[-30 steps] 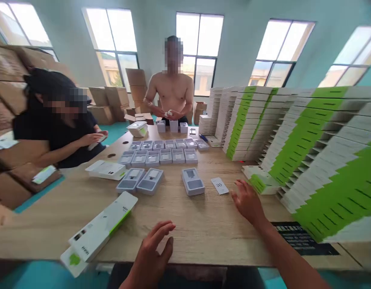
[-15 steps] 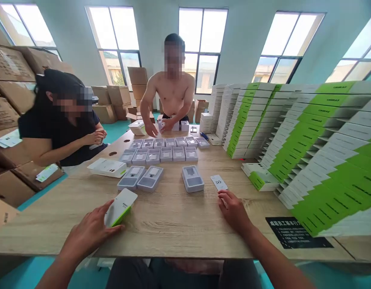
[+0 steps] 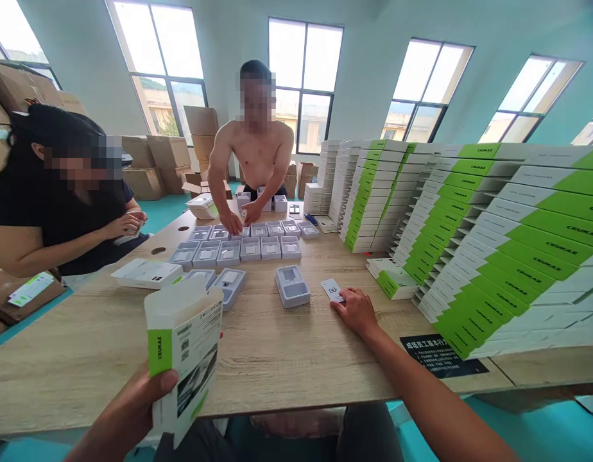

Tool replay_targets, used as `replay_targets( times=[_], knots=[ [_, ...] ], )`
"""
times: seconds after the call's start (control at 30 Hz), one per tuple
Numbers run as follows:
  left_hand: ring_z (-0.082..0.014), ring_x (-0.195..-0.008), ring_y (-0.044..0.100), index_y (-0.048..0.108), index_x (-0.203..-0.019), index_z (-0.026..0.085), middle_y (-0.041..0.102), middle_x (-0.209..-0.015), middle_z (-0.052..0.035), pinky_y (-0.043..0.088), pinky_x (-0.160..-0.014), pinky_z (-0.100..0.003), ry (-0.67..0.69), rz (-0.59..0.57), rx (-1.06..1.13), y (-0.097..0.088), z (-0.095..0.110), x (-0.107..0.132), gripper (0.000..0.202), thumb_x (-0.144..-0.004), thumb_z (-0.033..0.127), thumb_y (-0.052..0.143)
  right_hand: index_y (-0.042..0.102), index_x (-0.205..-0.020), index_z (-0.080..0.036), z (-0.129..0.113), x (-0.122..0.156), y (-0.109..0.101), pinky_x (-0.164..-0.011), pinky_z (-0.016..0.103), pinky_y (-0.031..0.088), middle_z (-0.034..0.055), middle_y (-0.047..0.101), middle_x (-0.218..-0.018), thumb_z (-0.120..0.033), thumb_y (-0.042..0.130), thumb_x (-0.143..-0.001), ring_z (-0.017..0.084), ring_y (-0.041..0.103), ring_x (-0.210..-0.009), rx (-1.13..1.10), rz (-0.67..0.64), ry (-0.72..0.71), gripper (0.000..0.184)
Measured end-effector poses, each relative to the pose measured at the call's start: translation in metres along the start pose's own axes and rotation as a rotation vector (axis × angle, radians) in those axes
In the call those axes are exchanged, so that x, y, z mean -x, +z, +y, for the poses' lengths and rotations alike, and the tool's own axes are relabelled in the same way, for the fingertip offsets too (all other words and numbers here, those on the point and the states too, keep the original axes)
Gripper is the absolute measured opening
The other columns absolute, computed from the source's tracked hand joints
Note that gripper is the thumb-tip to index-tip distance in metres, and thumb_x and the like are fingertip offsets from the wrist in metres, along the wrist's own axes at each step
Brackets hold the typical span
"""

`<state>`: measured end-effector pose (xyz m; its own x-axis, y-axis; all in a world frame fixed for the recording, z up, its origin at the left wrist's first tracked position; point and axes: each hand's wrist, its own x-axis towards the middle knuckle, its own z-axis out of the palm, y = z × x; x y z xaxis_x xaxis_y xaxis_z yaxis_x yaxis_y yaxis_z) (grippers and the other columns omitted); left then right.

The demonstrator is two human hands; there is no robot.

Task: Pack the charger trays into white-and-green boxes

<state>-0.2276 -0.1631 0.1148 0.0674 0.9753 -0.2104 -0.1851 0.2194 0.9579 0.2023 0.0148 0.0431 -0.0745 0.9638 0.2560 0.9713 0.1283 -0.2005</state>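
My left hand (image 3: pixel 149 398) is closed around a white and green cardboard box (image 3: pixel 188 359), held upright above the table's near left, its top flap raised. Over on the right, my right hand (image 3: pixel 357 310) rests with its fingertips on a small white card (image 3: pixel 332 290) lying flat on the table. Whether those fingers pinch the card or only press on it is hard to see. Left of the card sits a grey plastic tray (image 3: pixel 293 287) with two compartments. Another grey tray (image 3: pixel 230 286) stands just behind the raised box, which partly hides a neighbouring tray.
Tall stacks of white and green boxes (image 3: pixel 513 256) line the table's right side. Rows of grey trays (image 3: pixel 251 249) lie farther back. Across the table a co-worker (image 3: pixel 258 151) reaches toward them; another person (image 3: pixel 60 212) sits at left. A white box (image 3: pixel 147 273) lies flat nearby.
My left hand has taken hold of the box and lifted it upright off the table. My right hand has moved onto the card. The co-worker's hand has reached down to the trays. The view has shifted right.
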Motion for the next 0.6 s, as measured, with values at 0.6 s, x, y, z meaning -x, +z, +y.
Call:
replay_targets(
  times=[0.6],
  knots=[
    [-0.0461, -0.130, 0.062, 0.073, -0.127, 0.027, 0.072, -0.136, -0.0112, 0.052, -0.108, -0.060, -0.168, -0.176, 0.436, 0.053, -0.026, -0.002, 0.066, -0.067, 0.048, 0.090, 0.064, -0.138, -0.018, 0.004, 0.032, -0.024, -0.113, 0.047, 0.041, 0.0130, 0.062, -0.148, -0.035, 0.047, -0.105, 0.032, 0.049, -0.145, 0.107, -0.117, -0.161, 0.041]
  ],
)
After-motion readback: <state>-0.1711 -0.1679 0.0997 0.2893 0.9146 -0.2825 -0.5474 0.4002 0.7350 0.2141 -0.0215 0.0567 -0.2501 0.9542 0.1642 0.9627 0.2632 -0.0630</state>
